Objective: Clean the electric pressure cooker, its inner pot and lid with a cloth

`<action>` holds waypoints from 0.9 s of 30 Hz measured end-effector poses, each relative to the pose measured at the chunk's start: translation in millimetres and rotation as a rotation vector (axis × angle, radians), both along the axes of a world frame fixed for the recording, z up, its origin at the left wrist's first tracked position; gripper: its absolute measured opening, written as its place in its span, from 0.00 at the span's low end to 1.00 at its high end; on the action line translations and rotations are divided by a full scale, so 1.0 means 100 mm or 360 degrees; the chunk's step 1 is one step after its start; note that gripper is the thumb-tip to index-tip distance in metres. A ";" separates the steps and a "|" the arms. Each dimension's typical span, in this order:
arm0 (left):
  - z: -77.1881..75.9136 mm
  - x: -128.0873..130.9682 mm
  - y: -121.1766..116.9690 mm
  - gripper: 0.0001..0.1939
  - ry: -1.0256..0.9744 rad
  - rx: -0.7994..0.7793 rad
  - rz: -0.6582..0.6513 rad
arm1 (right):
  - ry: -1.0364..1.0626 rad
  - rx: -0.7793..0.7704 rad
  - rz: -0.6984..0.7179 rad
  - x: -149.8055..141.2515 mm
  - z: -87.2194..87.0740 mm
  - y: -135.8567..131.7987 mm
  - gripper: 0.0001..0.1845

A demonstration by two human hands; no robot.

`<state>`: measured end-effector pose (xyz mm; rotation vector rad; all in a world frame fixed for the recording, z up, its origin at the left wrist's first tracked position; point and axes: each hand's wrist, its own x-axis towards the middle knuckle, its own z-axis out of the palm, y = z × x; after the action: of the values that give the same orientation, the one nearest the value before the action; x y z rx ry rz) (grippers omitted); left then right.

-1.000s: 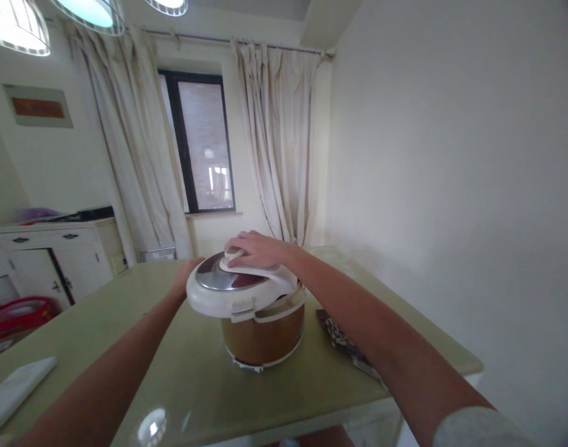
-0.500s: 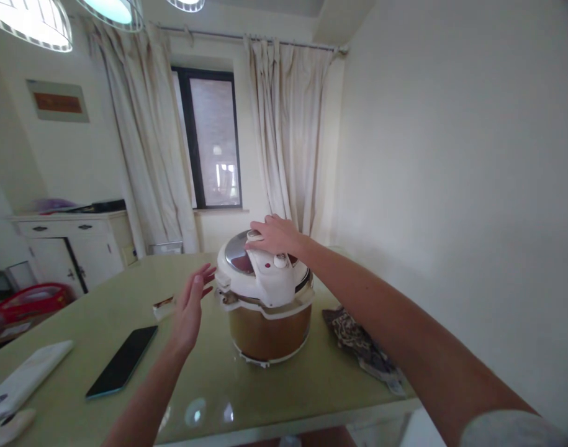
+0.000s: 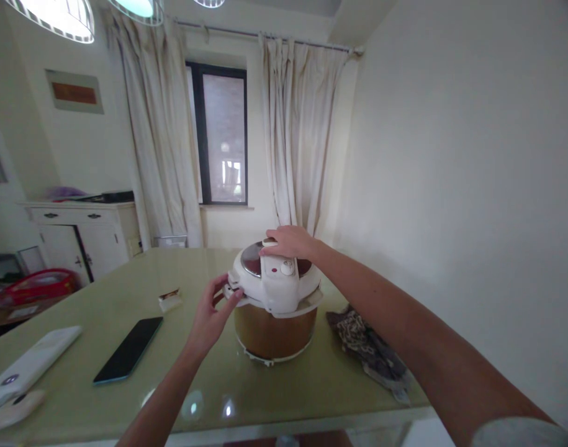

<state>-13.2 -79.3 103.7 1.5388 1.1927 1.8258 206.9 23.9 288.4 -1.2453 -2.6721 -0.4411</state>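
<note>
An electric pressure cooker with a brown-gold body stands on the table in front of me. Its white lid, with a shiny metal top, sits on the pot with its control panel and dial towards me. My right hand is wrapped over the handle on top of the lid. At the cooker's left side, my left hand pinches the white rim, thumb in front and fingers behind. The fingertips behind the rim are partly hidden.
Right of the cooker lies a crumpled dark patterned cloth. To the left are a black phone, a small box, a long white device and a rounded white object. A wall rises along the table's right side.
The lid has turned on the pot, swinging its handle towards me, and now sits lower. My left hand left the lid's edge, opened, then closed on the cooker's left rim.
</note>
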 end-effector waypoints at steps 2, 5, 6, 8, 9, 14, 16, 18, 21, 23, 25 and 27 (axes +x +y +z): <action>-0.01 0.01 -0.01 0.30 -0.0034 0.0016 -0.0015 | -0.0001 -0.0012 0.0024 0.02 -0.02 0.03 0.38; -0.04 0.02 -0.01 0.28 -0.0090 0.0030 -0.0053 | 0.0039 -0.0042 0.0011 0.01 -0.09 0.07 0.37; -0.05 0.01 -0.01 0.28 -0.0096 0.0041 -0.0053 | 0.0066 -0.0049 -0.0012 0.00 -0.12 0.09 0.37; -0.07 0.01 -0.01 0.28 -0.0103 0.0052 -0.0041 | 0.0136 -0.0064 -0.0055 0.00 -0.21 0.11 0.38; -0.08 0.02 -0.01 0.29 -0.0110 0.0049 -0.0032 | 0.0171 -0.0074 -0.0063 0.00 -0.25 0.13 0.38; -0.14 0.10 0.01 0.43 -0.0079 -0.0038 0.0020 | 0.0342 -0.0105 0.0034 0.02 -0.39 0.21 0.36; -0.17 0.15 0.02 0.47 -0.0083 -0.0117 0.0006 | 0.0404 -0.0106 0.0100 0.03 -0.41 0.23 0.33; -0.20 0.19 0.02 0.48 -0.0112 -0.0153 0.0018 | 0.0461 -0.0113 0.0174 0.04 -0.41 0.25 0.30; -0.25 0.24 0.04 0.42 -0.0127 -0.0086 0.0081 | 0.0520 -0.0128 0.0272 0.06 -0.41 0.28 0.25; -0.29 0.26 0.07 0.39 -0.0139 -0.0027 0.0114 | 0.0539 -0.0140 0.0333 0.07 -0.41 0.31 0.23; -0.34 0.29 0.12 0.38 -0.0147 0.0024 0.0137 | 0.0554 -0.0155 0.0397 0.07 -0.42 0.34 0.22; -0.39 0.31 0.17 0.38 -0.0156 0.0081 0.0165 | 0.0568 -0.0174 0.0454 0.06 -0.43 0.38 0.22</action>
<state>17.9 -62.7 65.1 1.4208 1.2089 1.9887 212.7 61.9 245.6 -0.8489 -2.5300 -0.0275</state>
